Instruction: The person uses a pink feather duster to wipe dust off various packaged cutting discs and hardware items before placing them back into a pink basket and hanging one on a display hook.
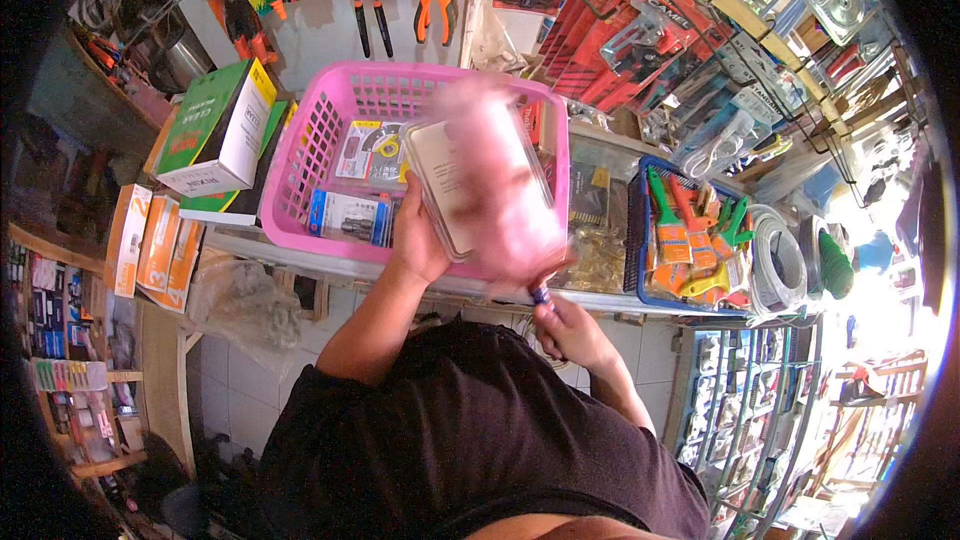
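Observation:
In my left hand point(422, 240) is a flat clear plastic pack point(436, 176) with a pale printed card inside, tilted above the basket. My right hand point(574, 331) grips the dark handle of a fluffy pink duster point(517, 225). The duster's head is blurred by motion and covers the right part of the pack. Beneath both stands a pink plastic basket point(300, 165) with slotted walls. Inside it lie a packaged cutting disc point(373, 151), a blue-and-white pack with a drill chuck point(347, 217) and a red box point(531, 120), partly hidden by the duster.
The basket rests on a glass-topped counter point(596, 240). Green-and-white boxes point(217, 127) and orange-white boxes point(154, 247) stand left. At right are a blue basket of paintbrushes point(634, 240) and a coiled grey cable point(780, 259). Pliers point(435, 0) and red blister packs point(622, 30) hang behind.

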Available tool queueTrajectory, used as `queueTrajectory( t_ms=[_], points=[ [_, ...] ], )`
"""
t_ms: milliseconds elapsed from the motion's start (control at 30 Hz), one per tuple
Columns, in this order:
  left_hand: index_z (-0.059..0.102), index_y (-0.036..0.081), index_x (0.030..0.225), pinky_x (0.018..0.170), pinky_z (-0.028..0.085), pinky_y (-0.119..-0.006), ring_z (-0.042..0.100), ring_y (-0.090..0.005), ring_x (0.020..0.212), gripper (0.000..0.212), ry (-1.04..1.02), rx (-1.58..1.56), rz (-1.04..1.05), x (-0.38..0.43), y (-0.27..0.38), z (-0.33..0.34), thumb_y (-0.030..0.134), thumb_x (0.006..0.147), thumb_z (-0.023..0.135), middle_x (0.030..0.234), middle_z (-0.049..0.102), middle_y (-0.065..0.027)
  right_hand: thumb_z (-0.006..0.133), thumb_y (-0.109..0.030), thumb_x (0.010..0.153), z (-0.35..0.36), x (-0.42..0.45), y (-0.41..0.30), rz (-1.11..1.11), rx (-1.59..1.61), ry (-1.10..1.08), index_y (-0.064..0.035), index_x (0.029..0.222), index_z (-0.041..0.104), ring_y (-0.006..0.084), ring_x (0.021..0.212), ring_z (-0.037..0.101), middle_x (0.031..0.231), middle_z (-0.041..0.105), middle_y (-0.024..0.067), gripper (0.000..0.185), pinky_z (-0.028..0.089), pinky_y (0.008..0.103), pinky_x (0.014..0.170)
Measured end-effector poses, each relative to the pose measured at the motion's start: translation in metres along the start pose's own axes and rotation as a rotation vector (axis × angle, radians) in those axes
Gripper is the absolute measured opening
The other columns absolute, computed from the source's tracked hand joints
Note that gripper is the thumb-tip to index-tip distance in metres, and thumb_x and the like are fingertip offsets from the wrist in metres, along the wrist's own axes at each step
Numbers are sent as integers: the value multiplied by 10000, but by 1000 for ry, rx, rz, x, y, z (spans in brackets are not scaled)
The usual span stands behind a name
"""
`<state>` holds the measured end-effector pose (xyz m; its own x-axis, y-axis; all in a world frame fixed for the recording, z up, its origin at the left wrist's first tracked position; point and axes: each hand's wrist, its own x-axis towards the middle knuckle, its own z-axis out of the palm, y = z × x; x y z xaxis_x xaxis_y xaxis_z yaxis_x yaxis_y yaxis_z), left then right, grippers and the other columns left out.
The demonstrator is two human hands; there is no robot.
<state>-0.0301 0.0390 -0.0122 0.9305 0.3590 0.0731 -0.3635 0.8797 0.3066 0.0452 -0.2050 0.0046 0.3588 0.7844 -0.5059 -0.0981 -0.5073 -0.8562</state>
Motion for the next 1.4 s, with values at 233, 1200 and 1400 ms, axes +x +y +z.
queueTrajectory(
  t_ms=[233,1200,1400],
  points=[
    [360,66,1340,962,426,-419,520,-262,1125,600,31,38,20,0,-1,2,509,939,317,1260,502,-129,446,-358,957,1,0,0,-4,190,104,-56,789,519,56,498,404,570,435,-17,353,331,220,440],
    [395,53,1305,886,461,-420,561,-264,1043,644,5,-20,2,-3,0,3,563,919,312,1177,543,-127,425,-380,959,-9,-6,3,-69,34,55,-37,878,501,67,440,384,571,443,-4,361,305,206,412],
    [381,77,1322,928,438,-423,548,-263,1056,596,-248,-194,-127,-3,-1,-8,524,932,331,1201,527,-116,526,-342,922,0,-6,15,-106,-9,-59,-49,871,510,51,513,412,628,461,-20,297,325,205,439]
  ],
)
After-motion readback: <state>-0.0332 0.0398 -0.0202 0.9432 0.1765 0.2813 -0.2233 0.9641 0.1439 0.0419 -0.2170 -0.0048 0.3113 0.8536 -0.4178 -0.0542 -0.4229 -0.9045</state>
